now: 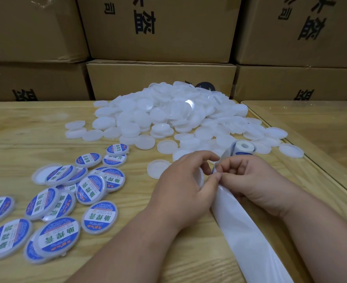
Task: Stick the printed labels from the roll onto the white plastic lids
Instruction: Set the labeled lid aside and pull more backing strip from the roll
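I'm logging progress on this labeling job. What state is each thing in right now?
Plain lids: unlabeled, heaped at the table's far side.
Labeled lids: stickered, spread at the left.
Roll: partly unwound, beyond the hands.
Backing strip: trailing toward the camera.
Left hand: holding a lid, fingers at the strip.
Right hand: pinching the strip.

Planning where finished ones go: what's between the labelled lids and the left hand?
Bare wooden table between labelled lids and left hand, head view.
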A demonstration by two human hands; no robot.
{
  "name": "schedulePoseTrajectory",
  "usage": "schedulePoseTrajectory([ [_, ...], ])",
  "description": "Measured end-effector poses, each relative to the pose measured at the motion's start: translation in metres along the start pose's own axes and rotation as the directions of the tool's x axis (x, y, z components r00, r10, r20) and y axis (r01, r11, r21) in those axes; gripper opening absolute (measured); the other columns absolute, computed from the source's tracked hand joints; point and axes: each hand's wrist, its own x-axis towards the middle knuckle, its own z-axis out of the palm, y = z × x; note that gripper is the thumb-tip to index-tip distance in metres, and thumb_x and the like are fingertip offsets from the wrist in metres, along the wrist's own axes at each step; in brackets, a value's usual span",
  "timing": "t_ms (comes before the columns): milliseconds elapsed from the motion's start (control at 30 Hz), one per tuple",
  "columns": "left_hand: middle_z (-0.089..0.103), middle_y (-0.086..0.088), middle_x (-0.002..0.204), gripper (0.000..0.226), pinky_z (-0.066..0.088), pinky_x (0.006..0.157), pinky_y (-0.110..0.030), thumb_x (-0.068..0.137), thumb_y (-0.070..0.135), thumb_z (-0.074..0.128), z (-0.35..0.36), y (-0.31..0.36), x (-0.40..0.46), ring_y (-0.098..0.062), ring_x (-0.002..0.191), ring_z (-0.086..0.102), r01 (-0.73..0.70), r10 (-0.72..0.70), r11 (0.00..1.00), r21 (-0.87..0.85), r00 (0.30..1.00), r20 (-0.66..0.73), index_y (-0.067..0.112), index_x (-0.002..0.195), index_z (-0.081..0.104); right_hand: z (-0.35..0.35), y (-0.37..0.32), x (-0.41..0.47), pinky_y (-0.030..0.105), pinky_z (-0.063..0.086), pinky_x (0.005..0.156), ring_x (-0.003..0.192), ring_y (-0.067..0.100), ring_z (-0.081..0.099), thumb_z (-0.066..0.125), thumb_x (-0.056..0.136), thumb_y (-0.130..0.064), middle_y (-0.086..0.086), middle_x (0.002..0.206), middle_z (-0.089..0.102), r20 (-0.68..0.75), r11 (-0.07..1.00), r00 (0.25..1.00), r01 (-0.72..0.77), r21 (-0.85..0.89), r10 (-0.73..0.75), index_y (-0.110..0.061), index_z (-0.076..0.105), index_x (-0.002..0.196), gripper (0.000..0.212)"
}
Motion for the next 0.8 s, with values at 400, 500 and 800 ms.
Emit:
schedulePoseTrajectory([
  [400, 0.060, 0.022, 0.093, 0.029, 0.041, 0.080, -0.009, 0.083, 0.032, 0.054, 0.003, -0.004, 0.000, 0.001, 0.096, 0.057, 0.039, -0.037, 0.999, 0.037, 0.998, -0.052, 0.046, 0.108, 0.061, -0.001, 0.001, 0.002, 0.019, 0.032, 0.048, 0.052, 0.010, 0.033, 0.055, 0.072, -0.008, 0.004, 0.064, 0.039, 0.012, 0.999, 0.999, 0.032, -0.006, -0.032, -0.027, 0.070, 0.080, 0.025],
  [500, 0.062, 0.021, 0.092, 0.026, 0.043, 0.077, -0.010, 0.082, 0.030, 0.050, 0.004, -0.006, 0.001, 0.002, 0.096, 0.058, 0.103, -0.102, 0.995, 0.000, 0.988, -0.116, 0.045, 0.099, 0.064, -0.005, 0.002, 0.002, 0.025, 0.025, 0.049, 0.053, 0.011, 0.027, 0.051, 0.071, -0.007, 0.004, 0.064, 0.032, -0.023, 1.000, 1.000, 0.021, -0.012, -0.021, -0.018, 0.061, 0.092, 0.025],
  [800, 0.067, 0.024, 0.089, 0.021, 0.038, 0.072, -0.006, 0.078, 0.028, 0.051, -0.001, -0.005, 0.004, 0.004, 0.085, 0.059, 0.203, -0.262, 0.953, -0.223, 0.923, -0.280, 0.039, 0.086, 0.068, -0.008, 0.003, 0.003, 0.018, 0.025, 0.044, 0.051, 0.010, 0.028, 0.050, 0.065, -0.011, -0.007, 0.059, 0.038, -0.137, 0.995, 0.989, 0.042, -0.094, -0.055, -0.017, 0.045, 0.073, 0.011],
])
